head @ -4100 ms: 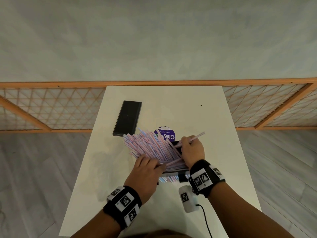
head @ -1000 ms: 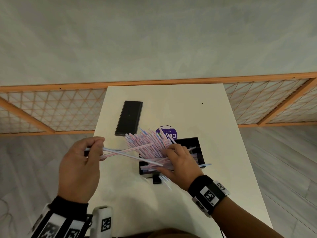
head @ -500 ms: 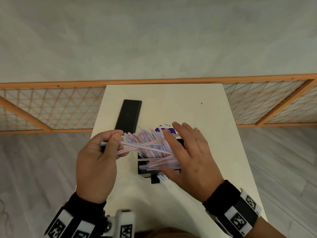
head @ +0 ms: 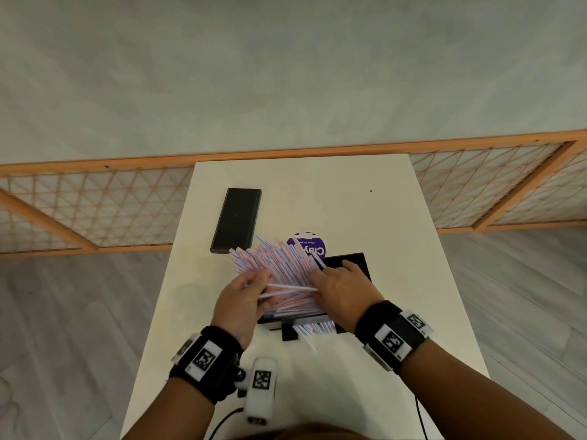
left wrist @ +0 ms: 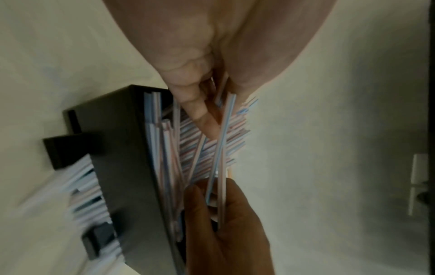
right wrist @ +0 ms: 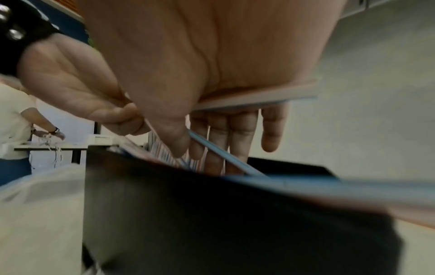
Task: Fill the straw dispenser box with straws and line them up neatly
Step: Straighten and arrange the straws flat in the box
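The black straw dispenser box (head: pixel 349 260) stands mid-table, and a fan of pink, blue and white straws (head: pixel 273 262) sticks out of it to the back left. My left hand (head: pixel 257 281) pinches a couple of straws (head: pixel 287 289) by their left end, just above the pile. My right hand (head: pixel 317 281) lies over the box, with those straws' other end between its thumb and fingers. In the left wrist view the held straws (left wrist: pixel 221 148) run from my left fingers (left wrist: pixel 200 115) to the right hand (left wrist: pixel 223 223), beside the box (left wrist: pixel 122 167). More straw ends (head: pixel 314 328) poke out at the box's front.
A long black lid (head: pixel 236 220) lies at the back left of the white table (head: pixel 397 249). A purple round sticker (head: pixel 306 246) lies behind the box, and a white tagged device (head: pixel 262 389) with a cable lies near the front edge. Behind the table stands a wooden lattice screen (head: pixel 95 211).
My left hand has carried its pinched straws from the table's left edge in over the box. My right hand has dropped from above the pile onto the straws' right end.
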The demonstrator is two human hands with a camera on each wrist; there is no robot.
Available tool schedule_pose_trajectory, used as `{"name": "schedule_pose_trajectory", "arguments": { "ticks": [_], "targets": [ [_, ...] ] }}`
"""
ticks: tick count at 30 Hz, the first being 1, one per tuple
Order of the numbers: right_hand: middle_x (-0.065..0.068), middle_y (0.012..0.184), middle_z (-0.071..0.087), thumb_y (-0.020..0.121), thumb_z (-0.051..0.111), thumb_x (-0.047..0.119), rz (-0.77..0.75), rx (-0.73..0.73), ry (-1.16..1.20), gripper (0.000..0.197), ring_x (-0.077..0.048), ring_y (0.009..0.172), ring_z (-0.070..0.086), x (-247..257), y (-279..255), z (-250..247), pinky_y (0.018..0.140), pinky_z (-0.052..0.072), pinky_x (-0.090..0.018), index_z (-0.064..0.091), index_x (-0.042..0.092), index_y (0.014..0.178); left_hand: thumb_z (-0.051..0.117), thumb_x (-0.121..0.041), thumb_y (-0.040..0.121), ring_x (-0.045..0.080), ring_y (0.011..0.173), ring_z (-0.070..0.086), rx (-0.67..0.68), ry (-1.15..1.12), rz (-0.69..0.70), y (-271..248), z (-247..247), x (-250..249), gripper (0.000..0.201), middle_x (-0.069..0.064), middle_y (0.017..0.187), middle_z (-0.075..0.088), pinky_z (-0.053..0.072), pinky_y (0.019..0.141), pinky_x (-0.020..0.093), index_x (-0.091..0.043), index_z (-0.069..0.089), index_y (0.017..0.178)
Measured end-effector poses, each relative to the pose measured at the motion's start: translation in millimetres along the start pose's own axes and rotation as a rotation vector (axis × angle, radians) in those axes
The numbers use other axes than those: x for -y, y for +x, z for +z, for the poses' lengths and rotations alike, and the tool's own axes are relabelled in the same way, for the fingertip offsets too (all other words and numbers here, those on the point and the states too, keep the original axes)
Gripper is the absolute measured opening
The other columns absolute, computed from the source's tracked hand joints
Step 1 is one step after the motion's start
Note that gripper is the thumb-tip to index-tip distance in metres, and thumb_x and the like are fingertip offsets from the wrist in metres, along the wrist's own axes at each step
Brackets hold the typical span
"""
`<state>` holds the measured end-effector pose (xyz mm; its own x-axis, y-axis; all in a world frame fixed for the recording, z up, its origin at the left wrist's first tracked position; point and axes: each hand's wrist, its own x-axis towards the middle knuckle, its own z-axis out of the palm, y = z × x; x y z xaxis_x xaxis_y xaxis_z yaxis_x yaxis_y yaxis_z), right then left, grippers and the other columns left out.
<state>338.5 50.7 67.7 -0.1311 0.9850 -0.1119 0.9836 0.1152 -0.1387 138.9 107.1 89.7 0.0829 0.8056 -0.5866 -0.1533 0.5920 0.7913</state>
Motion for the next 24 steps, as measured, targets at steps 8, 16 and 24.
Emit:
{"name": "schedule_pose_trajectory", "arguments": {
  "ticks": [8, 16, 24],
  "targets": [
    [0.004, 0.104, 0.061, 0.099, 0.044, 0.057, -0.038, -0.140, 0.180, 0.037, -0.021, 0.091, 0.059, -7.0, -9.2, 31.5, 0.085, 0.049, -0.037, 0.060, 0.025, 0.108, 0.063, -0.041, 0.098, 0.013, 0.090, 0.066, -0.135, 0.796, 0.516, -0.8, -29.0, 10.0, 0.010, -0.012, 0.105, 0.065, 0.054, 0.080, 0.031, -0.032, 0.065, 0.101],
    [0.004, 0.102, 0.063, 0.104, 0.041, 0.040, -0.041, -0.167, 0.238, 0.032, -0.022, 0.086, 0.060, -12.4, -11.4, 46.7, 0.078, 0.053, -0.041, 0.070, 0.026, 0.105, 0.066, -0.024, 0.098, 0.027, 0.086, 0.069, -0.089, 0.708, 0.201, 14.0, -54.3, 18.8, 0.007, 0.005, 0.096, 0.072, 0.062, 0.078, 0.039, -0.019, 0.072, 0.098],
    [0.006, 0.115, 0.062, 0.098, 0.053, 0.051, -0.084, -0.212, 0.358, 0.037, -0.017, 0.100, 0.059, -9.4, -21.8, 43.2, 0.089, 0.048, -0.034, 0.067, 0.027, 0.122, 0.064, -0.007, 0.098, 0.021, 0.071, 0.073, -0.153, 0.524, 0.231, 3.1, -58.3, 0.0, 0.012, 0.011, 0.093, 0.073, 0.061, 0.074, 0.032, -0.015, 0.073, 0.099]
  ]
}}
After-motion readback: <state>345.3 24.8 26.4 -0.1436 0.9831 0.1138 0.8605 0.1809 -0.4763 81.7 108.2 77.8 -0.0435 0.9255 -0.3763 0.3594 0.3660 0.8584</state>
